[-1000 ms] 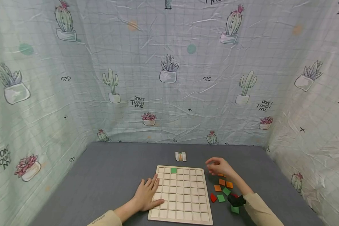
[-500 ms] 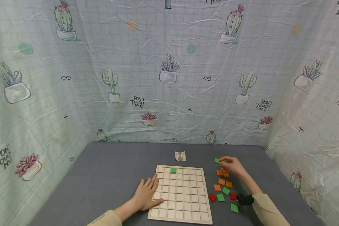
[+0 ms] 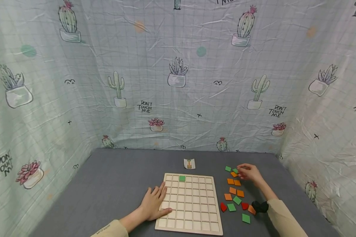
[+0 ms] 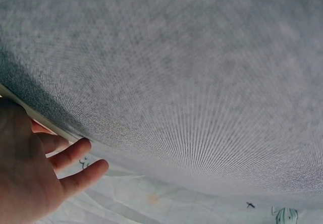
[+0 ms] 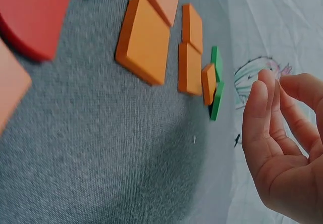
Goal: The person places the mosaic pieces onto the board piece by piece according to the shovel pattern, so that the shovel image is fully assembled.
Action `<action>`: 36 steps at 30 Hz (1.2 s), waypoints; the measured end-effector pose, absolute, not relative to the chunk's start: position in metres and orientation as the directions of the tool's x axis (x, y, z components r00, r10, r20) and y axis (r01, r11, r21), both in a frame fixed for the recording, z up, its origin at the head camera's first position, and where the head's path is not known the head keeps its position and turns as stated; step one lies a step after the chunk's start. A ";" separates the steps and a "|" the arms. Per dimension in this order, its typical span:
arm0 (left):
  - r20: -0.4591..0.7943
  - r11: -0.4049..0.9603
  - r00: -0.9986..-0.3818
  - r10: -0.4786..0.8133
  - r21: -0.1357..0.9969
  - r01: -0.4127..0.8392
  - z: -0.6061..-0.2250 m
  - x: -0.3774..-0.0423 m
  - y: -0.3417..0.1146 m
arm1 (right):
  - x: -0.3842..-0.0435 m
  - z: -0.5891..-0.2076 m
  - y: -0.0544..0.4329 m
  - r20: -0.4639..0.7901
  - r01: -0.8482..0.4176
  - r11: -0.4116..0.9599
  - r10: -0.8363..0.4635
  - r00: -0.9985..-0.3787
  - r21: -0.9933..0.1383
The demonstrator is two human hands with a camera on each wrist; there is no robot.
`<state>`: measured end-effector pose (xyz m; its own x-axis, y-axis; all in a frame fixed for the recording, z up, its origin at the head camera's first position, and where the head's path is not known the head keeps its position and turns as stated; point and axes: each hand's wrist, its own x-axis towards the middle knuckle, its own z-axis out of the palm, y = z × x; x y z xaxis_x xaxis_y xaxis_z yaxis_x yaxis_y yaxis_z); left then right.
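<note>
Left hand spread on the board, right hand over the far loose tiles

Right side: fingers loosely bent, tips close together; no tile showed between them in the right wrist view. In the head view the fingertips were just beside a green tile, right of center; could not tell whether they touched it. Left side: fingers apart and nearly straight, laid at the board's left edge, thumb reaching over the cells.

Edges and room: the board lay at lower center of the frame. A narrow strip of table separated its right edge from the loose pieces; a broader gray stretch ran from the left hand toward the curtain. A small printed card lay above the board's top edge, apart from it.

Lie of things: the board's sides ran up and down the frame, top edge dipping slightly to the right; it looked near square, so no long axis could be read. The inlaid green square sat in the top row, third cell from left, in line with the grid. By the right hand, the green tile lay slanted against an orange tile. A tapered red piece lay near the board's lower right edge.
</note>
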<state>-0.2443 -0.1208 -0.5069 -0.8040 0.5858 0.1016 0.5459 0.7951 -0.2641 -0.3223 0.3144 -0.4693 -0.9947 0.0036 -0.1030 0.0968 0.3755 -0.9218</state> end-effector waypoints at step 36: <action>0.124 0.796 -0.799 0.588 -0.265 0.544 -0.513 -0.248 -0.121 | -0.361 -0.482 0.341 -0.319 0.232 0.560 -0.062 -0.946 -0.795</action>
<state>-0.2479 -0.1210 -0.5132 -0.7994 0.5877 0.1244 0.5440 0.7961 -0.2650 -0.3612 0.3409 -0.4817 -0.9457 -0.0619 -0.3191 0.2317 0.5603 -0.7952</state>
